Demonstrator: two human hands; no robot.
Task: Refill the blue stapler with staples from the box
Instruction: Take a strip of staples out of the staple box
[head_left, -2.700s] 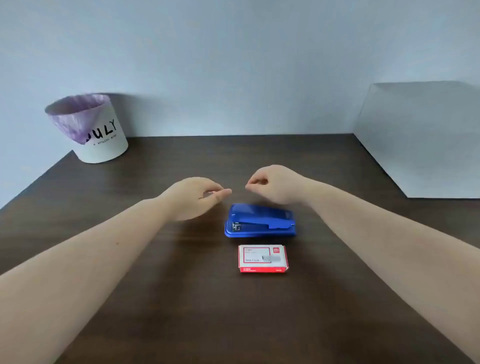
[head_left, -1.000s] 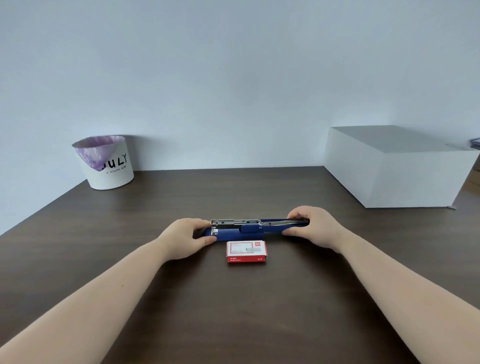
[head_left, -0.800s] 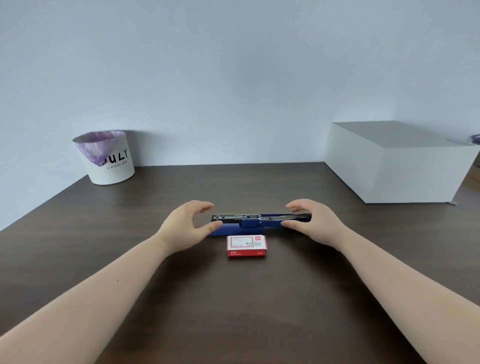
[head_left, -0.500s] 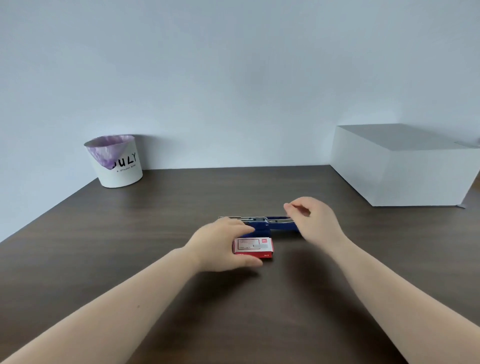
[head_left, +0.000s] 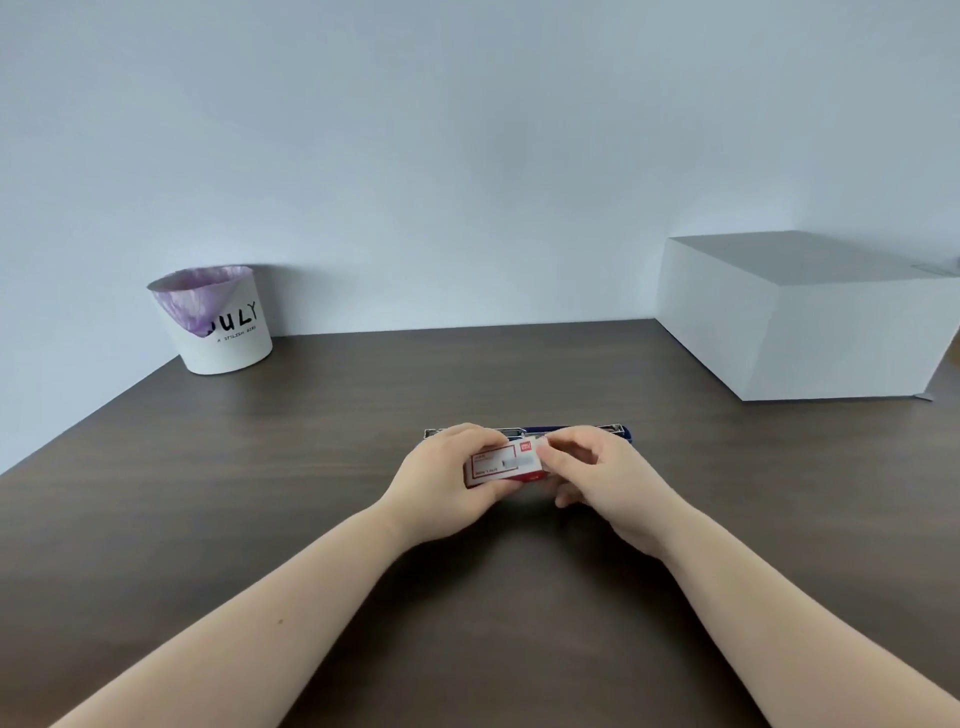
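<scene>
Small red-and-white cardboard staple box (head_left: 503, 464), held above the dark wood-grain counter (head_left: 260, 493) in the closed grip of the left hand (head_left: 447, 488), its right end pinched by the right hand (head_left: 597, 480), with the opened-flat blue stapler (head_left: 621, 431) lying just behind.

A plain office desk (head_left: 260, 493) with a lined wastebasket (head_left: 215, 325).
</scene>
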